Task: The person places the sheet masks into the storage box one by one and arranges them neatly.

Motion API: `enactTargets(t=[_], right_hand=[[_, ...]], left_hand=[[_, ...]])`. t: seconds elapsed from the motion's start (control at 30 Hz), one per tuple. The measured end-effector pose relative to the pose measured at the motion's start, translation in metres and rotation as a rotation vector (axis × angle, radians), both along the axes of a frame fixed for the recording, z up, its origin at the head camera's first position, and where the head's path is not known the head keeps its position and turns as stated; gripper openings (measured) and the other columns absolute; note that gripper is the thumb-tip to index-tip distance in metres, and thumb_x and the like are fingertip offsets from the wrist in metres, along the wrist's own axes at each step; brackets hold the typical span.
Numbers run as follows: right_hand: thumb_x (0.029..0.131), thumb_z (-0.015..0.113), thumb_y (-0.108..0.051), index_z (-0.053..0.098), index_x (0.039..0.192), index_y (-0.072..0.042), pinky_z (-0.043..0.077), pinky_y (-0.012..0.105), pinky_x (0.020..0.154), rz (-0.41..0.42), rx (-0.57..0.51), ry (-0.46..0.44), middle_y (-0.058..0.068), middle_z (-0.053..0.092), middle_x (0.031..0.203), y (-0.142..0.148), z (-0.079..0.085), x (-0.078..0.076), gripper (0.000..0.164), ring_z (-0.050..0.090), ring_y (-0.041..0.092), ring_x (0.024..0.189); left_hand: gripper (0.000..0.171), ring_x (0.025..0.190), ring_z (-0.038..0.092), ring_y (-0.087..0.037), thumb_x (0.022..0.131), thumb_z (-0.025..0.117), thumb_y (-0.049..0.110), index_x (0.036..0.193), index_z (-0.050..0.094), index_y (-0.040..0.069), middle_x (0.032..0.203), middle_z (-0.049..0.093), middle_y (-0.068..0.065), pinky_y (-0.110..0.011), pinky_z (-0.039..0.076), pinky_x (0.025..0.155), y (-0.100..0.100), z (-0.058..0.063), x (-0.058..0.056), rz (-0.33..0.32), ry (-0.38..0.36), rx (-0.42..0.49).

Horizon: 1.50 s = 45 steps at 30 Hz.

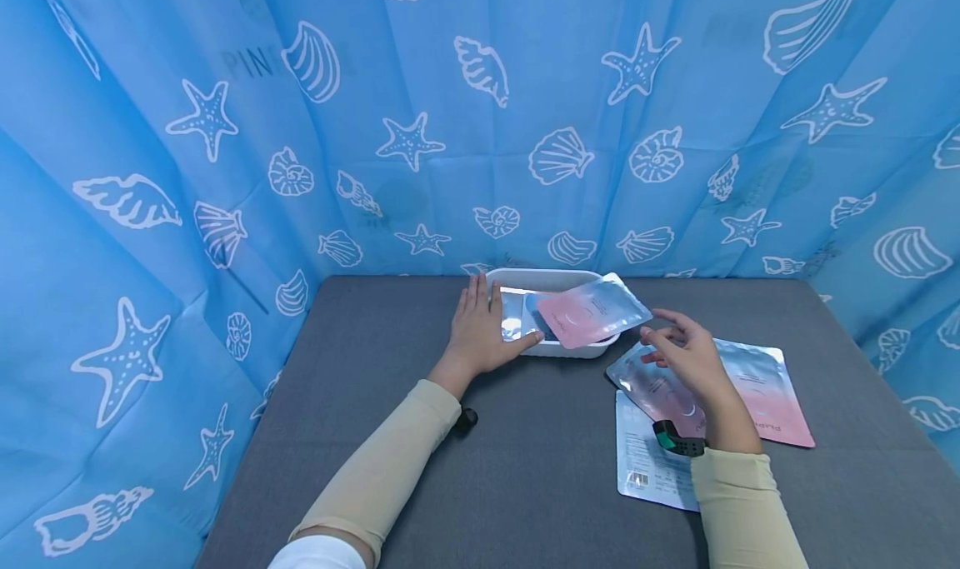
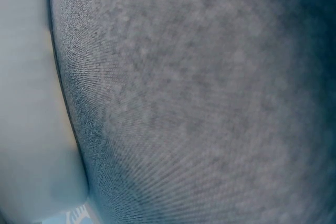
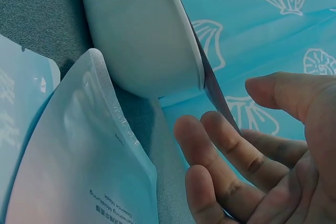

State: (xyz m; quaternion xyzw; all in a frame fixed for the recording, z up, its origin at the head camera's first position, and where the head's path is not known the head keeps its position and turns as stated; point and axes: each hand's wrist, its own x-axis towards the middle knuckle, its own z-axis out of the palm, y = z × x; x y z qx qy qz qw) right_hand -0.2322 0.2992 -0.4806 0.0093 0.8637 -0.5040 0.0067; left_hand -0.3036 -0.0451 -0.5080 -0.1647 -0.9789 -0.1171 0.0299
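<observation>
A white plastic tray (image 1: 551,281) stands near the table's far edge. One pink-and-silver sheet mask packet (image 1: 592,311) lies tilted across its right side, with a corner sticking out past the rim. Another silvery packet (image 1: 512,315) shows inside the tray. My left hand (image 1: 480,327) rests at the tray's left end, fingers straight, thumb over the front rim. Beside the protruding corner is my right hand (image 1: 688,356), its fingers loosely bent and thumb apart from them. In the right wrist view, nothing is pinched between those fingers (image 3: 239,156).
Several more mask packets lie overlapping on the grey table (image 1: 525,469) under and around the right forearm: one pink and silver (image 1: 772,386), one with its barcode side up (image 1: 648,461). A blue shell-print curtain (image 1: 480,136) hangs behind the table and along its sides.
</observation>
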Motion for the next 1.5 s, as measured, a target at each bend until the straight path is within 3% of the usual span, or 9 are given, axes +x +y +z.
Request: enactTargets(t=[0.2,0.6,0.93,1.13,1.5], right_hand=[[0.110,0.057,-0.040,0.045,0.157,0.000,0.062,0.028,0.080,0.028,0.014,-0.002,0.030,0.068,0.128,-0.003,0.002,0.002,0.063,0.081,0.026,0.093],[0.110,0.057,-0.041,0.038,0.163,-0.004,0.061,0.032,0.082,0.055,0.039,-0.017,0.027,0.069,0.125,-0.008,0.001,0.000,0.068,0.080,0.026,0.095],[0.110,0.059,-0.037,0.051,0.154,-0.001,0.061,0.037,0.087,0.142,0.037,-0.029,0.029,0.067,0.125,-0.017,0.004,0.000,0.057,0.078,0.032,0.101],[0.110,0.059,-0.034,0.051,0.153,-0.001,0.061,0.039,0.088,0.160,0.045,-0.025,0.028,0.068,0.125,-0.020,0.006,0.001,0.055,0.077,0.033,0.102],[0.112,0.056,-0.035,0.051,0.154,0.000,0.061,0.029,0.085,0.137,0.082,0.030,0.029,0.068,0.127,0.002,0.007,0.004,0.055,0.079,0.021,0.098]], left_hand=[[0.126,0.166,-0.014,-0.032,0.087,0.037,0.096,0.171,0.010,0.005,0.179,-0.008,-0.017,-0.048,0.004,0.136,-0.001,0.000,0.000,0.002,-0.005,0.002],[0.125,0.167,0.001,-0.038,0.088,0.037,0.095,0.170,0.012,0.004,0.179,0.003,-0.022,-0.050,0.009,0.136,0.001,-0.002,-0.002,0.006,0.021,-0.017],[0.126,0.167,0.000,-0.038,0.087,0.037,0.096,0.170,0.013,0.004,0.179,0.003,-0.022,-0.050,0.008,0.136,0.000,-0.002,-0.001,-0.009,0.023,0.004],[0.126,0.167,-0.009,-0.035,0.087,0.036,0.096,0.170,0.013,0.004,0.179,0.002,-0.022,-0.049,0.006,0.136,0.000,-0.001,0.000,-0.006,0.022,0.018],[0.124,0.166,-0.014,-0.032,0.089,0.041,0.093,0.170,0.012,0.005,0.179,0.000,-0.021,-0.050,0.005,0.136,0.000,-0.002,-0.001,-0.013,0.008,0.042]])
